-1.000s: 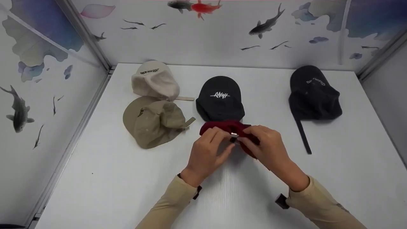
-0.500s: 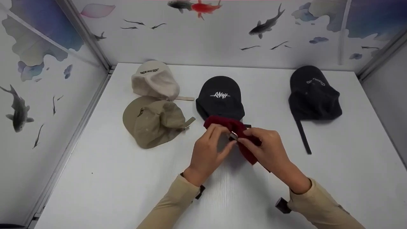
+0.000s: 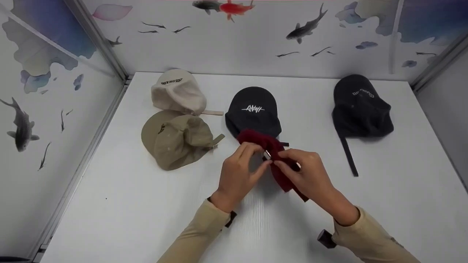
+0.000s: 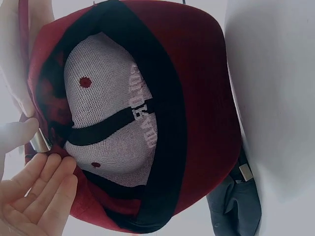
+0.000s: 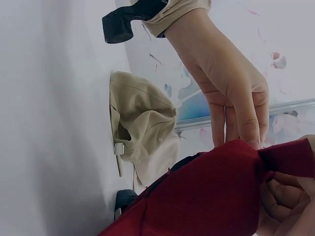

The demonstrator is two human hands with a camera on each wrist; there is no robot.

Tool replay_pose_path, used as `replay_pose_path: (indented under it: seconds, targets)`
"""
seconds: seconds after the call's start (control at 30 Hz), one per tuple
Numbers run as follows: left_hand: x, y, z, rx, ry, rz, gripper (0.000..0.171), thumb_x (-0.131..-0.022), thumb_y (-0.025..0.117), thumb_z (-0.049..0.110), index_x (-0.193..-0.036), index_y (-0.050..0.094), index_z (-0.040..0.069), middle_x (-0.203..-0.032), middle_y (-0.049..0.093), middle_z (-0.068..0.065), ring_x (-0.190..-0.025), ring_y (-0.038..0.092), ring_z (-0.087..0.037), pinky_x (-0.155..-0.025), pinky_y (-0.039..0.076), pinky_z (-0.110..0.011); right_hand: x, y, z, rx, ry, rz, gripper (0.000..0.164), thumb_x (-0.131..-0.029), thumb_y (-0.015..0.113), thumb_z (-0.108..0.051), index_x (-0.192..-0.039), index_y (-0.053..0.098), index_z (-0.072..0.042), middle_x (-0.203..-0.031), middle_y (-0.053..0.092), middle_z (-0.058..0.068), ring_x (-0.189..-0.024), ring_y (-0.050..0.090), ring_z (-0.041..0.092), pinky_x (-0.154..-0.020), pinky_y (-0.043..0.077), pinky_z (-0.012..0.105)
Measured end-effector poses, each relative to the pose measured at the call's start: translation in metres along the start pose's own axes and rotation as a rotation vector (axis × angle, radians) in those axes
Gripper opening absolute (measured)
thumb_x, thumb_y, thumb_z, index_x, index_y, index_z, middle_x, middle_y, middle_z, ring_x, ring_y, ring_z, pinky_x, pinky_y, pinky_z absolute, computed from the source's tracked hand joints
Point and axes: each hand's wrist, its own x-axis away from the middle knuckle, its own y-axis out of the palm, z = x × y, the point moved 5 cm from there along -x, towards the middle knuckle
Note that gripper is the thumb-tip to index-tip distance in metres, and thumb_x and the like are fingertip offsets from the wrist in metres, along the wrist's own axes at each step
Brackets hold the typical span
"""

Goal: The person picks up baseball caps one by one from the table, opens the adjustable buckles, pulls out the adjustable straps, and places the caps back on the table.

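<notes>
A red baseball cap (image 3: 281, 175) is held up between both hands in the head view. The left wrist view looks into its white mesh lining, with the red brim (image 4: 206, 98) on the right. My left hand (image 3: 236, 173) pinches the back closure by its silver buckle (image 4: 40, 141) between thumb and fingers. Close beside it, my right hand (image 3: 310, 170) pinches the red strap (image 5: 291, 158) near the buckle. Whether the strap runs through the buckle is hidden by the fingers. Behind the red cap lies a black cap (image 3: 253, 106) with white lettering, partly covered by it.
At the back left lie a cream cap (image 3: 179, 91) and, just in front of it, a khaki cap (image 3: 175, 142). Another black cap (image 3: 360, 109) with a loose strap lies at the right. Printed panels (image 3: 234, 47) wall in the white table (image 3: 128, 208).
The red cap has turned in my hands: its upper edge has shifted away and its lower end has swung nearer. Both hands keep their pinch near the buckle. The other caps stay put.
</notes>
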Motion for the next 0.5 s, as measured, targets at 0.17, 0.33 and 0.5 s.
replay_pose_path:
  seconds: [0.17, 0.33, 0.5]
  targets:
    - [-0.0009, -0.0018, -0.0001, 0.03, 0.007, -0.004, 0.022, -0.087, 0.078, 0.021, -0.102, 0.067, 0.009, -0.098, 0.066, -0.002, -0.091, 0.066, -0.009, -0.081, 0.056, -0.019, 0.0004, 0.0, -0.0004, -0.001, -0.013, 0.003, 0.019, -0.077, 0.079, 0.007, -0.094, 0.075, 0.001, -0.09, 0.077, 0.009, -0.075, 0.073, 0.018, -0.07, 0.051, 0.006]
    - [-0.0018, -0.0025, -0.0031, 0.089, -0.003, -0.023, 0.023, -0.086, 0.079, 0.019, -0.101, 0.066, 0.008, -0.098, 0.065, -0.003, -0.092, 0.066, -0.01, -0.082, 0.056, -0.02, 0.0007, 0.0006, 0.0001, -0.001, -0.022, 0.004, 0.019, -0.077, 0.08, 0.007, -0.094, 0.075, 0.001, -0.09, 0.077, 0.009, -0.074, 0.073, 0.018, -0.07, 0.052, 0.007]
    - [-0.0019, -0.0024, -0.0079, 0.167, -0.032, -0.058, 0.022, -0.087, 0.079, 0.018, -0.102, 0.066, 0.008, -0.098, 0.065, -0.004, -0.093, 0.066, -0.012, -0.084, 0.055, -0.019, 0.001, 0.0015, 0.0008, -0.007, -0.02, -0.002, 0.019, -0.076, 0.08, 0.007, -0.094, 0.076, 0.001, -0.091, 0.077, 0.009, -0.076, 0.073, 0.018, -0.071, 0.052, 0.007]
